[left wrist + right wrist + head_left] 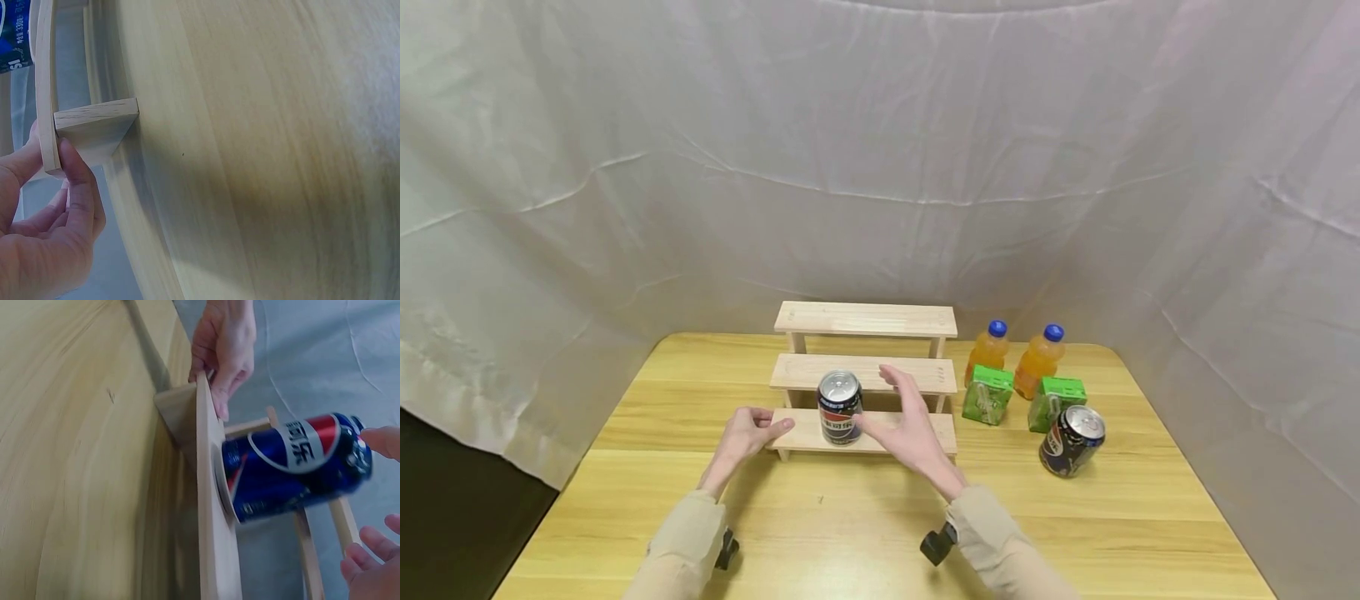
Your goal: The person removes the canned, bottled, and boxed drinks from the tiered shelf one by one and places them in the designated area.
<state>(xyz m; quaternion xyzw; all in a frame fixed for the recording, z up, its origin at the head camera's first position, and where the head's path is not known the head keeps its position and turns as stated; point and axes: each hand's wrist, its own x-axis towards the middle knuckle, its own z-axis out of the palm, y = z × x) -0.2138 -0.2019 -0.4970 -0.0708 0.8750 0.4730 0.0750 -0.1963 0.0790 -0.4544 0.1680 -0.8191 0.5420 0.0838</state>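
A dark blue Pepsi can (840, 417) stands upright on the lowest step of a three-tier wooden shelf (865, 319). My left hand (747, 436) grips the left end of that lowest step; in the left wrist view its thumb and fingers (76, 181) pinch the board from both faces. Just right of the can is my right hand (913, 432), fingers spread and thumb toward the can. In the right wrist view, the thumb (382, 441) lies at the can's top rim; whether it touches cannot be told. The other fingers are apart from the can.
Right of the shelf stand two orange drink bottles (1040, 364) with blue caps, two green cartons (988, 395) and a second dark can (1072, 442). A pale curtain (880, 208) hangs behind the wooden table (820, 533).
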